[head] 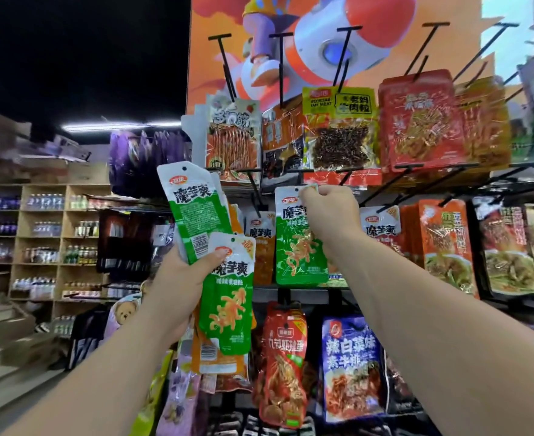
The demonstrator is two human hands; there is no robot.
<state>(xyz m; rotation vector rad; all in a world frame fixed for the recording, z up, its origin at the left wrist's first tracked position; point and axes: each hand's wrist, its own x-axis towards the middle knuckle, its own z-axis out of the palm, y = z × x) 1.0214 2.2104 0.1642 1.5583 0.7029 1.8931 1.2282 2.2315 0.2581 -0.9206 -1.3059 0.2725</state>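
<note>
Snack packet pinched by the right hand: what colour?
The flat plastic snack packet is white on top, green below, orange print; head view.

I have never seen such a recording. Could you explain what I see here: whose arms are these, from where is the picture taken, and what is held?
There is no machine: a person wears one camera on the head, which looks forward at both arms. The place is a shop, before a rack of hooks hung with snack packets. The left hand grips a bundle of packets. The right hand pinches the top of one green packet near a hook; whether it hangs there, I cannot tell. At the far left stand shelves of bottles.
</note>
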